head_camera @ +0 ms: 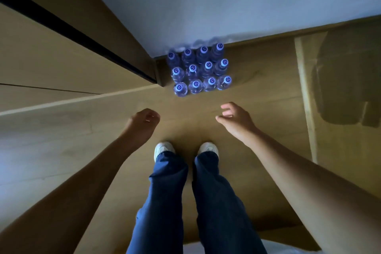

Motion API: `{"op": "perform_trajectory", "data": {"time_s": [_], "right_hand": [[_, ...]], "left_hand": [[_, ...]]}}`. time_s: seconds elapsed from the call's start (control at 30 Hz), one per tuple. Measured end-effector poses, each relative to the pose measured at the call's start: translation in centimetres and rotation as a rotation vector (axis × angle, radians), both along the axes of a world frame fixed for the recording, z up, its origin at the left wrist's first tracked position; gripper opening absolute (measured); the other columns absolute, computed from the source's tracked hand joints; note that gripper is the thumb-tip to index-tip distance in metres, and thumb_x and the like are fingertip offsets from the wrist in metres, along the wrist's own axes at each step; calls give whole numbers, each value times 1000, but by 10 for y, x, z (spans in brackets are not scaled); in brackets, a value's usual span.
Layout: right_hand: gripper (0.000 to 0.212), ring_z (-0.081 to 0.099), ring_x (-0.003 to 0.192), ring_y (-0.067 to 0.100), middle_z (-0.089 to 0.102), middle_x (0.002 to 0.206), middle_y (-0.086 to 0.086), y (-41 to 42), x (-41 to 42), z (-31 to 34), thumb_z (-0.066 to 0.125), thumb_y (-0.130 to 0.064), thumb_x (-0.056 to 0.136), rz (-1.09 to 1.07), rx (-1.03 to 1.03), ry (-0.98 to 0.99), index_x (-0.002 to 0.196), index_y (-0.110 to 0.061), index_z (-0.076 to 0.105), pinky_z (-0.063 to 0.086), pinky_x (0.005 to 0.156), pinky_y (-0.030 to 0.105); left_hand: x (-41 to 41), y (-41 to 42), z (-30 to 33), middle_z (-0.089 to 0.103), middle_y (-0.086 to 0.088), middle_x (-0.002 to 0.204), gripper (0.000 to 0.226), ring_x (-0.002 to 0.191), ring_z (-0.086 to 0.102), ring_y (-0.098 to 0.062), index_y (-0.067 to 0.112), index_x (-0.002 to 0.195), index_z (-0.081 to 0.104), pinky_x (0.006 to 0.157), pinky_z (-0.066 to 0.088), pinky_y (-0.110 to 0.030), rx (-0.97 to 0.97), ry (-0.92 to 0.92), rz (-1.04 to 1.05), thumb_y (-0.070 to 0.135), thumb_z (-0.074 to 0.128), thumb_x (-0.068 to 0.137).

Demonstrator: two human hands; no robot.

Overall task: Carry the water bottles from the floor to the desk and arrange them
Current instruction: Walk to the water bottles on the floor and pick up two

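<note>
Several clear water bottles (199,69) with pale caps stand upright in a tight block on the wooden floor, in the corner where the white wall meets a wooden cabinet. My left hand (144,122) hangs below and left of the block, fingers curled in, holding nothing. My right hand (235,118) reaches forward below and right of the block, fingers apart and empty. Neither hand touches a bottle. The desk is not in view.
A tall wooden cabinet (61,57) with a dark gap fills the left side. The white wall (226,0) runs behind the bottles. My feet in white shoes (185,148) stand on the wooden floor (257,93) just short of the bottles. A glossy panel (340,88) is at right.
</note>
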State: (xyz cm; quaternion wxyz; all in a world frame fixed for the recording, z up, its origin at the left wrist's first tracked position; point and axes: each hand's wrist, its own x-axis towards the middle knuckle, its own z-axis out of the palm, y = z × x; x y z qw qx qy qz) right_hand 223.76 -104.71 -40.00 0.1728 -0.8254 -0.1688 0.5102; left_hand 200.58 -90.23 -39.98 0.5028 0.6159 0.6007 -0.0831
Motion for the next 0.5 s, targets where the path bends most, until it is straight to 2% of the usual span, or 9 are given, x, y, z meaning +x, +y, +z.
{"op": "perform_trajectory", "data": {"time_s": [0.07,0.2,0.3,0.4,0.5], "right_hand": [[44,58,93,13,58,133,6,4,-5,-32,64,-25,93,58,5,0,135,-18,52,44,72,20],[47,59,110,18,57,135,8,14,-14,-101,66,-24,92,112,25,-9,135,-16,52,49,87,28],[49,56,120,21,56,137,8,26,-13,-155,67,-25,90,135,50,-66,135,-16,52,46,96,30],[52,55,121,18,55,138,6,42,-10,-204,69,-25,88,122,108,-122,136,-17,51,38,89,22],[57,53,117,13,52,139,2,58,-7,-247,71,-23,86,98,218,-175,138,-16,49,32,85,16]], "left_hand": [[-2,5,-35,66,2,84,27,86,63,-25,34,73,61,83,50,-37,13,16,-9,14,57,91],[-1,12,-106,67,-3,89,18,84,61,-23,27,79,62,78,49,-34,34,22,-76,15,58,92],[7,23,-160,67,-5,94,6,80,60,-21,22,87,62,70,46,-29,35,-8,-117,18,65,90],[15,35,-213,64,-2,99,24,85,60,-18,23,99,60,73,48,-30,44,-42,-152,22,76,82],[25,47,-259,60,2,109,47,99,59,-17,23,114,57,91,51,-41,115,-98,-175,25,83,74]]}}
